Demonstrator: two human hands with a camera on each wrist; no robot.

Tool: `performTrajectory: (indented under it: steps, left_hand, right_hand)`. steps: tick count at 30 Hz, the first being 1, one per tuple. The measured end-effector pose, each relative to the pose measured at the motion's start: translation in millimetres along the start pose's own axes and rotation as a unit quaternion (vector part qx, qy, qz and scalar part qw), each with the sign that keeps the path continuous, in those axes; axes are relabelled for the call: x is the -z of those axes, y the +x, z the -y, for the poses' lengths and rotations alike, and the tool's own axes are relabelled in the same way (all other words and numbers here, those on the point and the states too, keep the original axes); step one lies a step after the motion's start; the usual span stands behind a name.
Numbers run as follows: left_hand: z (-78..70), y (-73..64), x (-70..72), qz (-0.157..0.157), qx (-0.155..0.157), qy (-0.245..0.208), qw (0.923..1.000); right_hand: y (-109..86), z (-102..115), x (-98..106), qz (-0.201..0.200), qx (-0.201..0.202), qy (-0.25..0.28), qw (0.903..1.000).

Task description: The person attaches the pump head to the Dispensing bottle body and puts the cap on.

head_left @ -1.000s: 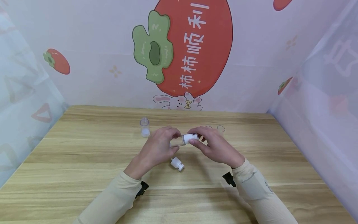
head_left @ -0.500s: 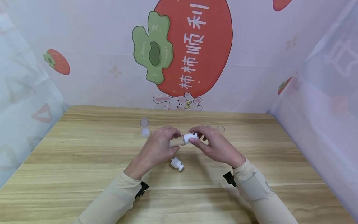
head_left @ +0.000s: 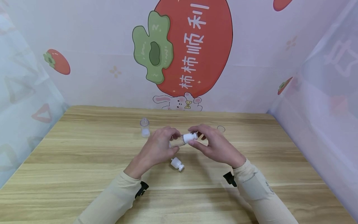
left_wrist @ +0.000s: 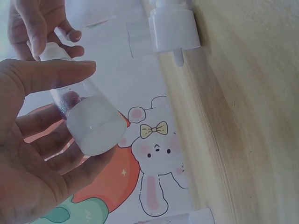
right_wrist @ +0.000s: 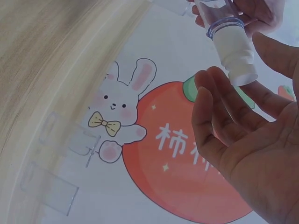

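Note:
My left hand (head_left: 160,143) grips a small clear pump bottle (left_wrist: 96,122) by its body, tilted above the table with its white base toward me in the left wrist view. Its white pump head (right_wrist: 236,49) sits on the bottle's neck and points right in the head view. Round that pump head my right hand (head_left: 215,143) is loosely spread. Its thumb is close to the collar, and the right wrist view shows a gap between the curved fingers and the pump's end. A second white pump head (head_left: 177,164) lies on the table below the hands.
A second clear bottle (head_left: 144,128) stands on the table behind the left hand. Beyond the right hand is a clear cap (head_left: 221,128); the right wrist view shows two clear caps (right_wrist: 50,189). A printed backdrop (head_left: 112,84) rises behind the wooden table (head_left: 84,161).
My right hand's fingers have shifted round the pump head and come slightly away from it. The left hand and the bottle have hardly moved.

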State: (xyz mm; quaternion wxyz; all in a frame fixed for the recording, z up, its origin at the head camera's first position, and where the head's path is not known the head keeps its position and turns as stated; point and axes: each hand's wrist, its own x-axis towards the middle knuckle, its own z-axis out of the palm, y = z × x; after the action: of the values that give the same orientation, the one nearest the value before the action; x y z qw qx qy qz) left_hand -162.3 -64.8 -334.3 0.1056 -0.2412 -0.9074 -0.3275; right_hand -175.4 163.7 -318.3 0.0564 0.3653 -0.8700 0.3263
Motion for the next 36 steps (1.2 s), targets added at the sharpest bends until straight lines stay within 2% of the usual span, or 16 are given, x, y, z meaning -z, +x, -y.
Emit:
performTrajectory:
  steps: [11,19,29,36]
  left_hand:
    - [1.2,1.3,0.9,0.020,0.006,-0.034,0.9992]
    - [1.2,1.0,0.9,0.021,0.004,-0.039,0.9990]
    - [-0.6,0.6,1.3,0.018,0.005,-0.029,0.9994]
    - [-1.6,0.5,0.2,0.001,-0.001,-0.011,0.9999]
  right_hand:
    - [0.8,-0.4,-0.5,-0.004,0.031,0.002,0.9995]
    - [0.3,0.9,-1.2,-0.001,0.030,-0.008,0.9995]
    - [-0.5,1.5,-1.9,-0.004,0.028,-0.012,0.9995]
    - [0.2,1.3,-1.9,0.000,0.019,-0.007,0.9998]
